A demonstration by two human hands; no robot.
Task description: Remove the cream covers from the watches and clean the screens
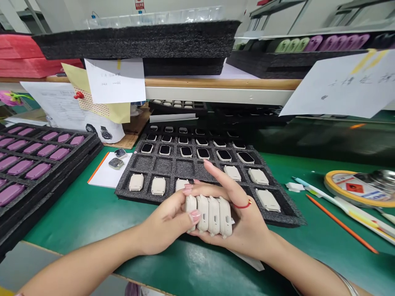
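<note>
My right hand [248,224] cradles a row of several off-white watch cases [214,216], pressed side by side with their slotted edges toward me; its index finger is stretched out. From the left, my left hand [160,226] closes on the same row, its thumb on the leftmost watch case [190,203]. Just beyond both hands lies a black foam tray [163,163]. Its back rows hold watches with dark screens [186,151] facing up, while off-white cases [158,186] lie in some front pockets. My hands hide part of the front row.
At left is a foam tray of purple cases [38,171]. Two small watches [116,163] lie by a white paper pad. On the right are a tape roll [331,187], an orange stick [342,224] and pens. A shelf edge [216,93] with hanging papers crosses above the green bench.
</note>
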